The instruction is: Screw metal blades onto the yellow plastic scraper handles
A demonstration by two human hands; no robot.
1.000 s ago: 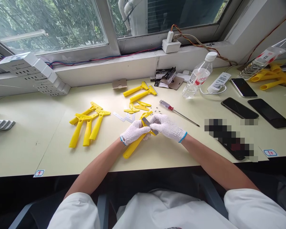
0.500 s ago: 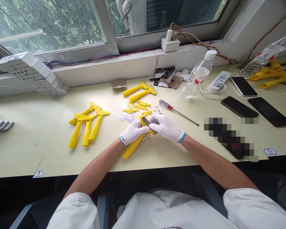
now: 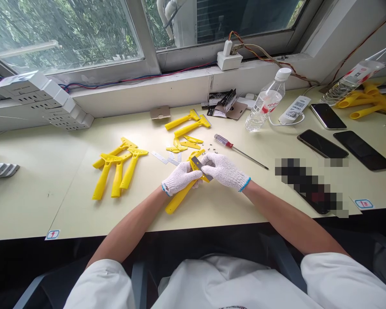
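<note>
My left hand [image 3: 181, 176], in a white knit glove, is closed around the head of a yellow scraper [image 3: 180, 201], whose handle slants down toward the table's front edge. A grey metal blade [image 3: 197, 163] lies across the scraper head. My gloved right hand [image 3: 223, 171] pinches that blade from the right, its fingertips close to my left thumb. Just beyond my hands lie loose yellow scraper plates [image 3: 190, 145], a few flat blades [image 3: 160, 157] and several small screws [image 3: 209, 149]. A screwdriver [image 3: 241, 151] with a clear and red handle rests to the right.
Several yellow scrapers [image 3: 117, 171] lie at left, and two more [image 3: 188, 122] at the back. On the right are a water bottle [image 3: 266, 103], a power strip [image 3: 295, 109] and phones [image 3: 323, 144]. White boxes [image 3: 48, 103] lean by the window; cardboard packaging [image 3: 227, 105] sits near the sill.
Both hands, the scraper and the blade keep practically the same position. The view has shifted very slightly.
</note>
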